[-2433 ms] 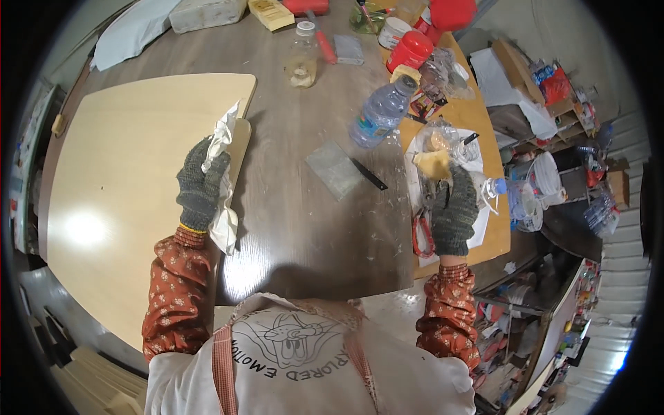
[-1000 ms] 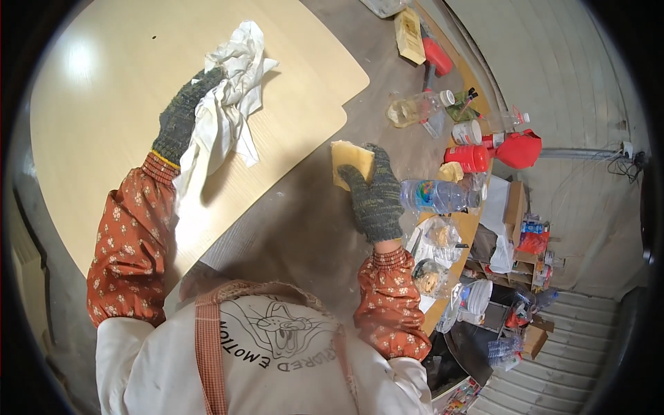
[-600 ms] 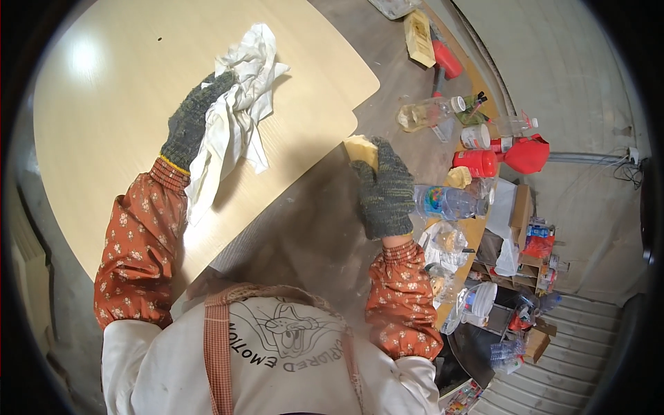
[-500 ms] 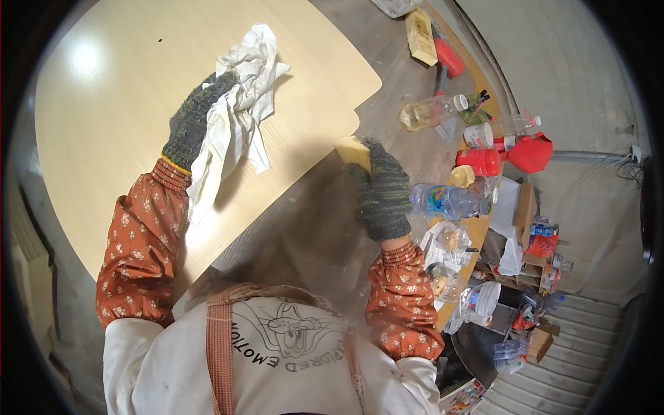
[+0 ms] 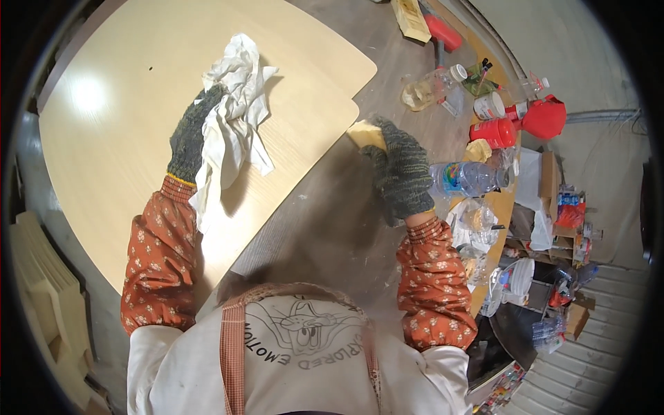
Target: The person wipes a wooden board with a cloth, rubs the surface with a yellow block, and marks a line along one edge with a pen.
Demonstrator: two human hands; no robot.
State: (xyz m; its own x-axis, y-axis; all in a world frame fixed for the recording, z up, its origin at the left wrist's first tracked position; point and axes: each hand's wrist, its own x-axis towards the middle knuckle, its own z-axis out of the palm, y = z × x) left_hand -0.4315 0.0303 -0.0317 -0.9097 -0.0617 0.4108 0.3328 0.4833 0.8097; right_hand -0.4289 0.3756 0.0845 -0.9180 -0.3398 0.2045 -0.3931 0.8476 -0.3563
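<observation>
A large pale wood-grain board (image 5: 304, 76) with rounded corners lies in front of me, over a darker worktop. My left hand (image 5: 189, 138), in a dark grey knitted glove, is closed on a crumpled white cloth (image 5: 238, 104) resting on the board. Part of its fingers is hidden under the folds. Off the board's right edge, my right hand (image 5: 403, 169) wears a matching glove. Its fingers are wrapped round a small pale yellow block (image 5: 364, 135), perhaps a sponge, close to the board's notched corner.
Along the worktop's right side stand a labelled clear bottle (image 5: 462, 178), a cloudy bottle (image 5: 432, 88), a red canister (image 5: 493, 133) and a red pouch (image 5: 543, 117). A yellow block-shaped item (image 5: 411, 19) lies far right. Stacked panels (image 5: 52, 297) lean at left.
The whole view has shifted and turned slightly, so the surroundings sit differently in it. Both hands keep their holds; the right one and its block are slightly farther from the board's edge.
</observation>
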